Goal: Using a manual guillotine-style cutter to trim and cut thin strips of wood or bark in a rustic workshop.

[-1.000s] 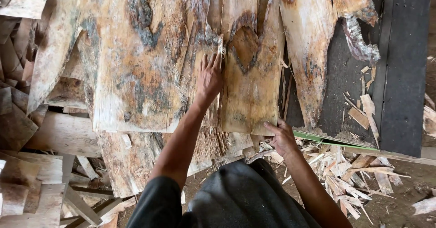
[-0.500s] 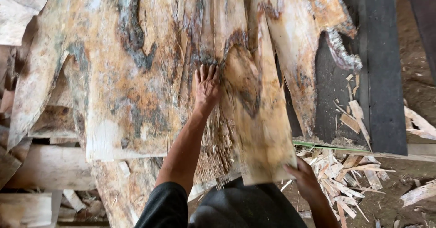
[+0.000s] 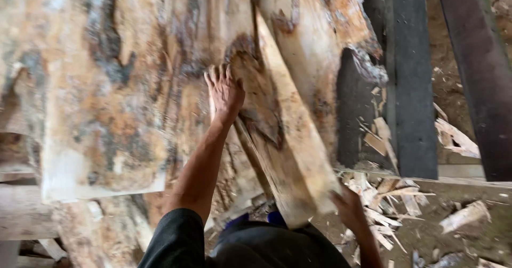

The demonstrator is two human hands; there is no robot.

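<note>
Several rough sheets of peeled wood veneer [image 3: 106, 97] spread flat across the left and middle, mottled orange, grey and pale, overlapping on a stack that fills the left edge; scraps and a pale board [image 3: 21, 214] showing beneath at the lower left corner; left hand [image 3: 224, 92] laid flat on the stack, fingers together and stretched out, palm pressing down just beside the dark knotty edge, gripping nothing; narrow veneer strip [image 3: 288, 145] tilted up on edge just right of that hand, running from the upper middle down toward the body; judged partway lifted off the stack, one long edge raised, the other apparently against the sheets below; not yet clear of the pile. Right hand [image 3: 349, 209] at the strip's lower end, partly hidden behind it and blurred, so cannot tell whether closed around the end or only propping it from beneath. Further right, dark upright boards [image 3: 416, 86], then bare earth floor [image 3: 458, 230] strewn with pale splinters and offcuts [image 3: 384, 198]; another dark plank [image 3: 480, 86] at the right edge.
</note>
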